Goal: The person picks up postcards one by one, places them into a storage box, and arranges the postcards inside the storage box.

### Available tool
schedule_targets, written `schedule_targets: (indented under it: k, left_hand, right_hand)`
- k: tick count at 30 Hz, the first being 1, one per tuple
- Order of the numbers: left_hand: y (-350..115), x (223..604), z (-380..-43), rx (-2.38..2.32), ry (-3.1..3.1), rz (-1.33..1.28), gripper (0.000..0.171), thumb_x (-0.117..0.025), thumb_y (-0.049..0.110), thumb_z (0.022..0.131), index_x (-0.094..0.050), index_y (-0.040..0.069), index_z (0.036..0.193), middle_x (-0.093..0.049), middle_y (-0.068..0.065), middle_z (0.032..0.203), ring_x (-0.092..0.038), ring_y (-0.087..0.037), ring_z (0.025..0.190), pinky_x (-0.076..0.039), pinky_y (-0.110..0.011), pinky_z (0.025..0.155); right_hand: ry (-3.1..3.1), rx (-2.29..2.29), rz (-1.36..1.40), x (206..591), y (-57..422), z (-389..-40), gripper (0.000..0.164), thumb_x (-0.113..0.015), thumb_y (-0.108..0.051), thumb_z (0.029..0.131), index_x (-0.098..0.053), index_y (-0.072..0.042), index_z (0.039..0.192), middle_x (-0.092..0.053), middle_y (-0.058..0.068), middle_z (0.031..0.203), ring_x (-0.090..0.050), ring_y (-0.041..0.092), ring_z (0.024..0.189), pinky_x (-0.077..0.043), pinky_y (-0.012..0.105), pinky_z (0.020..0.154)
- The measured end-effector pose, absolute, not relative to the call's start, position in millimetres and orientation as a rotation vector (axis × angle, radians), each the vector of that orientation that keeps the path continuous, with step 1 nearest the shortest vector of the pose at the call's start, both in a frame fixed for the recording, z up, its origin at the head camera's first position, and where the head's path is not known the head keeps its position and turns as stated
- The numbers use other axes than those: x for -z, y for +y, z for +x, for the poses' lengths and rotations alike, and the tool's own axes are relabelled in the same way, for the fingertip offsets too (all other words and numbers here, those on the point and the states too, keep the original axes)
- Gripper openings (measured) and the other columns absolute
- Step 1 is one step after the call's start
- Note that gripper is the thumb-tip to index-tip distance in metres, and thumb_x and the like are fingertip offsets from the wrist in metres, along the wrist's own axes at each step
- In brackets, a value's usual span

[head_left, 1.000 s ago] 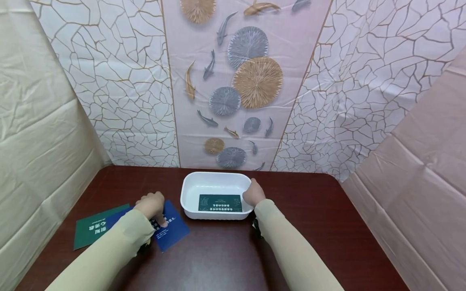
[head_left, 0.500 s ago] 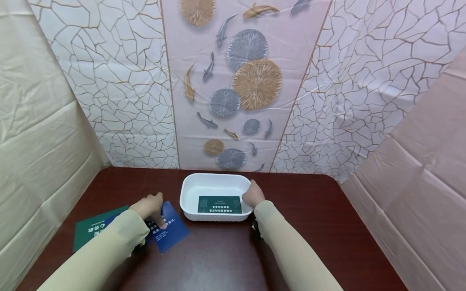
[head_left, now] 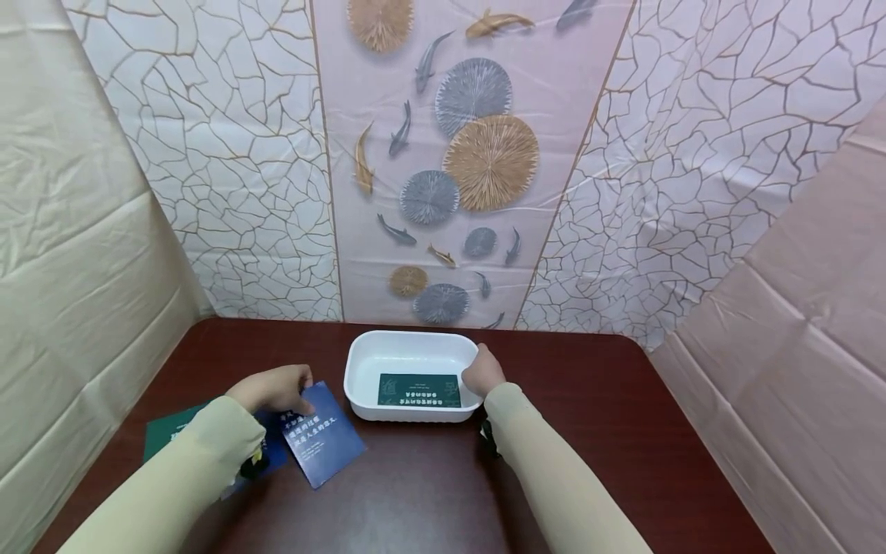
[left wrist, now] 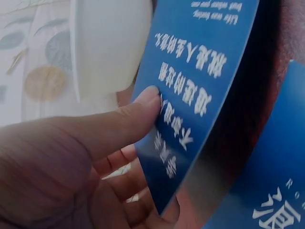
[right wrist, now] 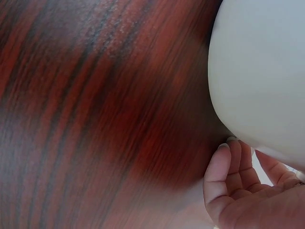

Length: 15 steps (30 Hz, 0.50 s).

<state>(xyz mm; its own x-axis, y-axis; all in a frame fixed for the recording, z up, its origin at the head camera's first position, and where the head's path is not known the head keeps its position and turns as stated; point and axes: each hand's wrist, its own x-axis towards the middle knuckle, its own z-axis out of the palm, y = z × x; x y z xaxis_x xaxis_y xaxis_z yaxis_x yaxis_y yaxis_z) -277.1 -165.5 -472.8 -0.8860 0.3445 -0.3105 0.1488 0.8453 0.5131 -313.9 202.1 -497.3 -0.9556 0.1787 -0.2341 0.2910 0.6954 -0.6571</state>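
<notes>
My left hand (head_left: pixel 277 390) pinches a blue card (head_left: pixel 325 442) printed with white characters. In the left wrist view the thumb lies on the printed face of the blue card (left wrist: pixel 190 86) and the fingers are behind it; the card stands tilted, partly off the table. A second blue card (left wrist: pixel 271 167) lies just beside it, mostly under my forearm in the head view. At the right end of a white plastic tray (head_left: pixel 415 413) my right hand (head_left: pixel 483 371) grips the rim, thumb inside and fingers outside against the wall (right wrist: pixel 257 71). A green card (head_left: pixel 418 390) lies in the tray.
Farther left on the dark red wooden table (head_left: pixel 588 446) lies another green card (head_left: pixel 166 431), partly covered by my left sleeve. Patterned cloth (head_left: pixel 429 231) hangs behind the table, and beige cloth walls (head_left: pixel 83 269) stand at both sides.
The left hand has drawn slightly left, and the blue card in it has tilted up from the table, showing more of its print. The right hand and the tray have kept their places.
</notes>
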Motion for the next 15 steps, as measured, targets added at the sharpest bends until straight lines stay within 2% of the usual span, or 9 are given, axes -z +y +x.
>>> schedule_targets:
  k: [3,6,15]
  left_hand:
    - [-173.2,468.6,-275.8,-0.754,2.591,0.384,0.029,-0.075,0.013,0.083,-0.051,0.005,0.096,-0.049,-0.006,0.077,-0.049,-0.019,0.070,-0.041,-0.032,0.061]
    - [-181.5,464.1,-272.7,-0.821,2.516,0.349,0.024,-0.070,0.012,0.088,-0.052,0.006,0.101,-0.053,-0.007,0.085,-0.053,-0.020,0.075,-0.046,-0.033,0.064]
    - [-207.3,453.1,-266.9,-1.065,2.247,0.295,0.025,-0.066,0.011,0.091,-0.051,0.006,0.110,-0.060,-0.011,0.090,-0.061,-0.024,0.078,-0.051,-0.037,0.069]
  right_hand:
    - [2.752,1.111,0.374,497.5,202.1,-314.2,0.072,-0.060,0.002,0.088,-0.024,0.000,0.150,-0.039,0.022,0.146,-0.044,0.033,0.128,-0.039,0.050,0.102]
    - [2.748,1.122,0.367,497.1,202.2,-314.2,0.072,-0.060,0.002,0.088,-0.024,0.001,0.150,-0.039,0.022,0.145,-0.044,0.034,0.128,-0.040,0.051,0.101]
    - [2.742,1.122,0.357,497.8,203.8,-314.0,0.072,-0.059,0.001,0.089,-0.022,0.000,0.151,-0.037,0.022,0.147,-0.042,0.034,0.130,-0.039,0.051,0.101]
